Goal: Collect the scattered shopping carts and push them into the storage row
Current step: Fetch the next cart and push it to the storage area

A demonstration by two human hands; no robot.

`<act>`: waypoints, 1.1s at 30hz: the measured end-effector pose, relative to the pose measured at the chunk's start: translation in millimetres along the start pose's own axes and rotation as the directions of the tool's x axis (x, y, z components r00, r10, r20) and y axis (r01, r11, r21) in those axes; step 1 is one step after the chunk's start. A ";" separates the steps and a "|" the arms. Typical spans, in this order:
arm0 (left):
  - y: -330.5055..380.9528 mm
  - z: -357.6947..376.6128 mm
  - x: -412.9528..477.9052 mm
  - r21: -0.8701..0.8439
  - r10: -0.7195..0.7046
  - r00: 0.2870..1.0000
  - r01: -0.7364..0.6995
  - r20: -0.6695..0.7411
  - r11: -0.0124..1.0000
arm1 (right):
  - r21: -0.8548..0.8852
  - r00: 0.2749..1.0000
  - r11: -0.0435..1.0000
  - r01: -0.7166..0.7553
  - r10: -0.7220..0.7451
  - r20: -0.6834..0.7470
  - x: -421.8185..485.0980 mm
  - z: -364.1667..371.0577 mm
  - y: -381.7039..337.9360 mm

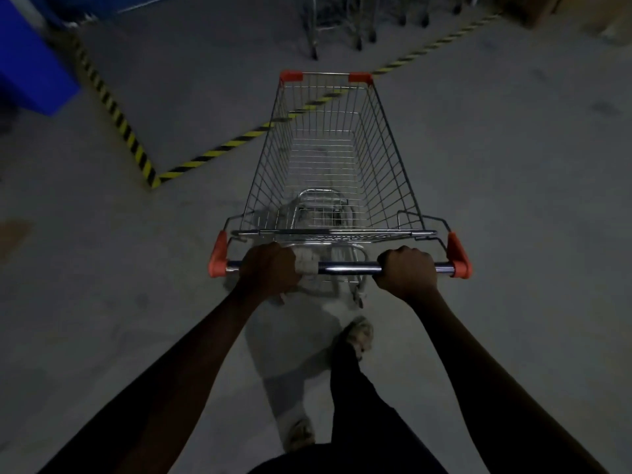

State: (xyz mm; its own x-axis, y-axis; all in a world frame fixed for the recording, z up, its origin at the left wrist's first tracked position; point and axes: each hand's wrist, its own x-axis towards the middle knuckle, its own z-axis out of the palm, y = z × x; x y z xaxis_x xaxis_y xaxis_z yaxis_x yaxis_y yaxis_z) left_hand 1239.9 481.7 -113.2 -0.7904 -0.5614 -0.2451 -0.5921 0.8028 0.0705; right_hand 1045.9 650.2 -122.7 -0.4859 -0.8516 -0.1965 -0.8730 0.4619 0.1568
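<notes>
Your left hand and right hand were each clamped round the handle bar of the shopping cart. The knuckles were up, one hand sat toward each end, and bare chrome showed between them.

The cart stood on the concrete floor directly ahead of you. The yellow-and-black floor tape was visible through its basket. It was well apart from what appeared to be the parked carts, blurred at the top of the view.

The step in hand was judged to be the run to that row. To do it well, you needed to:
- put equal pressure on both hands, so that the nose tracked straight;
- line up on the rear of the last parked cart;
- slow down before contact, so that the basket nested rather than struck.

A skewed approach would probably have jammed the frames.

The cart was an empty chrome wire basket that tapered toward the front. A wire seat flap lay at its rear. Orange end caps closed the handle, and smaller orange bumpers capped the two front corners.
</notes>
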 end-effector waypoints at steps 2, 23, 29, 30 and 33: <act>-15.0 -6.2 28.6 -0.032 -0.035 0.997 0.033 -0.075 0.999 | -0.004 0.999 1.000 0.030 -0.030 -0.026 43.8 -3.3 2.4; -109.9 -106.5 414.9 0.090 -0.247 0.968 0.249 -0.034 0.964 | -0.066 0.960 0.959 0.275 -0.278 -0.044 491.0 -79.1 94.2; -166.1 -134.9 542.4 0.070 -0.223 0.969 0.231 -0.107 0.970 | -0.048 0.961 0.961 0.271 -0.273 -0.048 627.7 -107.9 105.1; -173.3 -145.5 564.0 0.057 -0.228 0.972 0.231 -0.065 0.971 | -0.033 0.962 0.963 0.268 -0.269 -0.041 649.8 -113.1 107.2; -194.5 -165.2 626.7 0.063 -0.229 0.972 0.232 -0.060 0.971 | -0.045 0.966 0.967 0.252 -0.254 -0.045 709.8 -123.7 113.0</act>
State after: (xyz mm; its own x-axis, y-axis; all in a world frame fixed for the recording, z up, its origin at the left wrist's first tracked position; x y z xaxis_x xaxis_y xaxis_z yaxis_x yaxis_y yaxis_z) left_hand 833.7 -59.5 -120.8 -0.6422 -0.7410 -0.1962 -0.7483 0.6615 -0.0491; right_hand 607.6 67.2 -124.7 -0.2457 -0.9513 -0.1860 -0.9644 0.2206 0.1458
